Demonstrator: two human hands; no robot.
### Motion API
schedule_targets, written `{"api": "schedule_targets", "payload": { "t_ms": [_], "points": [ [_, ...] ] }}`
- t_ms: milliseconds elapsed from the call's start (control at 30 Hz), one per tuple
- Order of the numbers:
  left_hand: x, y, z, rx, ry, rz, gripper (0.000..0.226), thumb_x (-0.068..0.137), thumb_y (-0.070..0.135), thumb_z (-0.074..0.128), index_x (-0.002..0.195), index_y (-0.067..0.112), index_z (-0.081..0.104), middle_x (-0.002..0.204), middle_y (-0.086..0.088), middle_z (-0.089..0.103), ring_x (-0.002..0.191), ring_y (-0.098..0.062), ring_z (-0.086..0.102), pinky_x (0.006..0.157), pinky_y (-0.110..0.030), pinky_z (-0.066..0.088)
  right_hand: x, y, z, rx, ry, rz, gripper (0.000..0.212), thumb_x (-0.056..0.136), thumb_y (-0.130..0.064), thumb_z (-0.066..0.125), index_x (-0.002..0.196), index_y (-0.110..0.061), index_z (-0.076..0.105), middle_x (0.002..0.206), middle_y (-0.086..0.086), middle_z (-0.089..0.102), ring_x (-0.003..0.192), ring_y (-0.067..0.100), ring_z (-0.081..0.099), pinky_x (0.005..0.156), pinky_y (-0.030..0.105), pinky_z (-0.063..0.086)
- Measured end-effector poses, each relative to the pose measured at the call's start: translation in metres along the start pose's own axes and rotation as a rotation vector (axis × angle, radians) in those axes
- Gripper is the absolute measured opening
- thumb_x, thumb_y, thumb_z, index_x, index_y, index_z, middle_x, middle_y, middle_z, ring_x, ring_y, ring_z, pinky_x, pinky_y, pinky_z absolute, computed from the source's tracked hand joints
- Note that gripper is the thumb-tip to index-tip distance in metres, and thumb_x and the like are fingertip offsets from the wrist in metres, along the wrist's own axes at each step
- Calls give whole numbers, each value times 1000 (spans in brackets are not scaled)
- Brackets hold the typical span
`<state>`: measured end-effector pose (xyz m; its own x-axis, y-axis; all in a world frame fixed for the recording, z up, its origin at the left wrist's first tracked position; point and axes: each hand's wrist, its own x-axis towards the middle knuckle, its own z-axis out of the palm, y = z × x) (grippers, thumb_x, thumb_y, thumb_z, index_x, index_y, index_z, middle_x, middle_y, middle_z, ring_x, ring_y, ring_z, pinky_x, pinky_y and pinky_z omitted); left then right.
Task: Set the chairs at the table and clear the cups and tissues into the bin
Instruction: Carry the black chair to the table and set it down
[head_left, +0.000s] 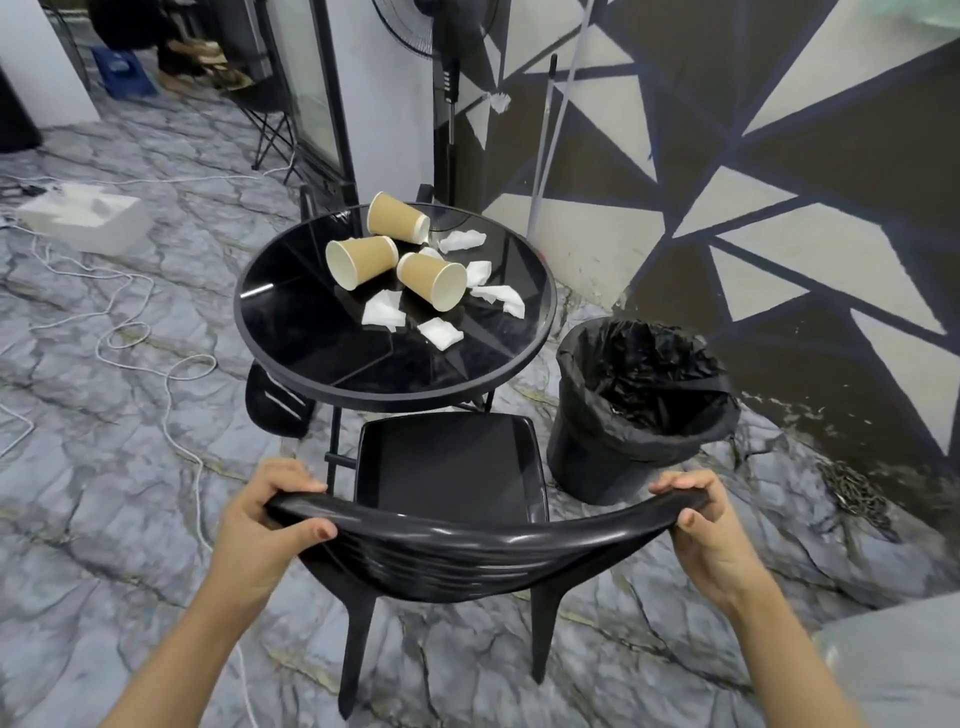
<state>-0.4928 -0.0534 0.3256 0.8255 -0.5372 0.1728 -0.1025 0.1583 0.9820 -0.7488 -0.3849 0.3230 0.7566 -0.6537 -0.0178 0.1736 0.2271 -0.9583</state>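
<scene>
A black plastic chair (447, 467) stands in front of me, its seat facing the round black glass table (322, 353). My left hand (265, 525) grips the left end of the chair's curved backrest, and my right hand (706, 525) grips the right end. Three brown paper cups lie tipped over on the tabletop: one at the back (396, 218), one on the left (361, 261), one in the middle (432, 279). Several crumpled white tissues (383, 310) are scattered around them. A second black chair (278, 402) is tucked partly under the table's left side.
A black bin (639, 410) lined with a black bag stands on the floor to the table's right, by the patterned wall. A standing fan (449, 104) rises behind the table. White cables (130, 332) trail over the marbled floor at left, near a white box (85, 218).
</scene>
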Motion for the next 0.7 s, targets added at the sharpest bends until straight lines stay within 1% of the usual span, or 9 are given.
{"api": "schedule_targets", "payload": {
  "t_ms": [67,100,133,167,200,233,333,567,700],
  "points": [
    [-16,-3,1,3,7,-30,52,33,52,90,71,23,70,81,15,63,80,-2,59,69,-13,50,-1,-3,-5,-39,-30,18,38,44,-34,93,70,-28,66,82,-5,69,80,9,63,71,21,51],
    [-26,-5,1,9,16,-45,51,33,47,91,72,21,70,81,13,65,80,-3,60,67,-14,51,-2,-5,-6,-39,-54,21,25,63,-14,85,71,-28,66,85,-5,70,83,9,64,71,22,52],
    [-36,-7,2,17,24,-53,47,36,39,92,73,20,70,81,11,66,81,-3,61,68,-14,51,-1,-1,-13,-63,-61,23,36,79,7,64,73,-28,66,89,-6,70,85,9,65,72,23,52],
    [-43,-9,2,22,28,-50,39,41,27,91,74,20,71,82,11,67,82,-1,62,69,-13,50,-3,1,-16,-98,-72,50,55,85,20,42,74,-29,66,93,-6,71,87,10,65,72,23,53],
    [-48,-10,2,34,26,-50,34,44,16,85,75,20,71,82,12,67,83,1,62,70,-12,50,-5,2,-20,-118,-75,59,63,85,22,32,75,-29,66,95,-7,71,89,10,65,73,23,53],
    [-49,-10,2,49,24,-65,34,45,9,81,75,21,71,82,14,67,84,2,61,70,-12,50,-6,1,-19,-122,-64,69,61,85,21,31,76,-29,66,98,-7,71,92,10,64,75,23,53],
    [-46,-6,0,74,4,-100,41,44,1,87,75,21,69,84,13,67,82,-2,61,70,-14,49,-5,-2,-15,-142,-48,82,52,83,14,37,76,-30,65,101,-8,72,99,8,63,79,21,52],
    [-53,-2,2,71,44,-133,30,52,9,76,75,27,69,81,14,68,77,-4,62,68,-14,51,-8,-6,-11,-106,-14,122,39,80,7,46,81,-27,64,106,-7,72,107,9,61,84,19,52],
    [-55,-1,2,89,53,-158,29,54,14,77,78,27,69,83,12,69,79,-8,63,69,-16,53,-11,-8,-8,-81,5,121,25,74,-2,52,84,-24,60,107,-7,71,112,14,56,84,19,52]
  ]
}}
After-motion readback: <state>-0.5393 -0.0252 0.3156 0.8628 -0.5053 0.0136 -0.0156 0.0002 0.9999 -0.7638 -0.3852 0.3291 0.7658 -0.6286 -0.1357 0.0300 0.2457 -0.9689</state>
